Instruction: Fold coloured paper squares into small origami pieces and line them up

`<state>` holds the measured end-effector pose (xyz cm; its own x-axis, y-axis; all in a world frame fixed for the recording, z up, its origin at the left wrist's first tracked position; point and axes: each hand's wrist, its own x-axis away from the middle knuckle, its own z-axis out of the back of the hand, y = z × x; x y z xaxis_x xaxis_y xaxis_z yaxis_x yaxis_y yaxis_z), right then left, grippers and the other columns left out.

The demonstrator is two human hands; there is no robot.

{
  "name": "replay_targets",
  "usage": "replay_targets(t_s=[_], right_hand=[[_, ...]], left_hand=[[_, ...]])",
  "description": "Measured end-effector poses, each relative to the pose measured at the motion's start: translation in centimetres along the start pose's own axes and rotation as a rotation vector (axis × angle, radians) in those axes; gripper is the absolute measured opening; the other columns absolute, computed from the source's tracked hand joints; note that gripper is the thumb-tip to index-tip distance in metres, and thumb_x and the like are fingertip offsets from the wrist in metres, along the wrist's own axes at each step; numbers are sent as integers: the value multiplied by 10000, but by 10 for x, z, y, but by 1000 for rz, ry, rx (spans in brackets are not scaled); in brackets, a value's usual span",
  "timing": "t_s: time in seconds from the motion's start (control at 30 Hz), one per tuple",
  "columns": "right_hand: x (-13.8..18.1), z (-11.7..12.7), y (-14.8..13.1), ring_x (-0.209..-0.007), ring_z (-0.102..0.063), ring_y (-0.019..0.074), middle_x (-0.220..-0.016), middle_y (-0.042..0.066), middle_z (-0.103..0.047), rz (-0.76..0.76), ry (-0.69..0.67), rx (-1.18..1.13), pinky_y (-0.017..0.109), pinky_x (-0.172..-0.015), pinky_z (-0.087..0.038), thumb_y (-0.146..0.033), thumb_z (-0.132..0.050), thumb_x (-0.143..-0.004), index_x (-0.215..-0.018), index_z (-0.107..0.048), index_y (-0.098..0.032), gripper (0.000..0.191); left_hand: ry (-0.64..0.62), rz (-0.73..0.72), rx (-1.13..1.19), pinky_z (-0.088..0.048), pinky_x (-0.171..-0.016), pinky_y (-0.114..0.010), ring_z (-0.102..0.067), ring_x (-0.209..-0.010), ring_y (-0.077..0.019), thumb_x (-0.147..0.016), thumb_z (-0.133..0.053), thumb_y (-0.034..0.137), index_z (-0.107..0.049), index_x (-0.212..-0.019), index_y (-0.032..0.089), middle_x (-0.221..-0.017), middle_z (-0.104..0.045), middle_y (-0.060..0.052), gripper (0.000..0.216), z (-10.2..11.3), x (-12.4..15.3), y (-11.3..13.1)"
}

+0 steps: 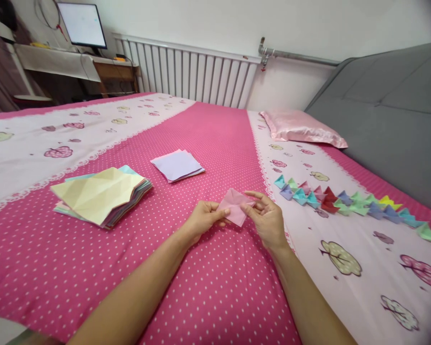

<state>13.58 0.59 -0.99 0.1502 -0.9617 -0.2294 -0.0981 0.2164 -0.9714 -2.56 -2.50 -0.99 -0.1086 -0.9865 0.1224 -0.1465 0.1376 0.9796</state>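
Observation:
A small folded piece of pink origami paper is held between both hands, a little above the bed. My left hand pinches its left edge, thumb on top and fingers underneath. On the other side, my right hand grips the right edge with the thumb across the paper. Beyond the hands lies a neat stack of square paper, pale lilac on top. Farther left rests a thicker pile of creased paper with a yellow sheet uppermost.
Rows of small folded paper boats in several colours stand on the right of the pink bedspread. A pink pillow lies by the grey headboard. At the back are a radiator and a desk with a monitor.

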Motion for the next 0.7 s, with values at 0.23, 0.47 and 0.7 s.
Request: replay_targets(t_s=[0.23,0.47,0.7], right_hand=[[0,1,-3,-566,-599,129,-640,-14,-640,1,12,27,239,-552,-466,-327,-636,-736,-1046,-560,-179,352],[-1,2,0,-543,-605,142,-613,-17,-641,-29,17,-51,244,-524,-473,-342,-614,-758,-1000,-549,-200,288],[-2,3,2,-616,-587,128,-733,9,-643,23,24,36,248,-591,-480,-325,-588,-769,-872,-605,-191,169]], left_hand=[[6,-4,19,-398,-507,-200,-518,-475,-79,-629,-718,396,-686,-637,79,-601,-666,-84,319,-1,0,1],[1,16,49,-421,-531,-200,-541,-507,-85,-615,-729,391,-695,-679,74,-631,-676,-86,325,-1,0,2],[27,14,69,-400,-510,-182,-528,-501,-70,-617,-738,345,-692,-701,68,-631,-667,-74,293,-1,0,3]])
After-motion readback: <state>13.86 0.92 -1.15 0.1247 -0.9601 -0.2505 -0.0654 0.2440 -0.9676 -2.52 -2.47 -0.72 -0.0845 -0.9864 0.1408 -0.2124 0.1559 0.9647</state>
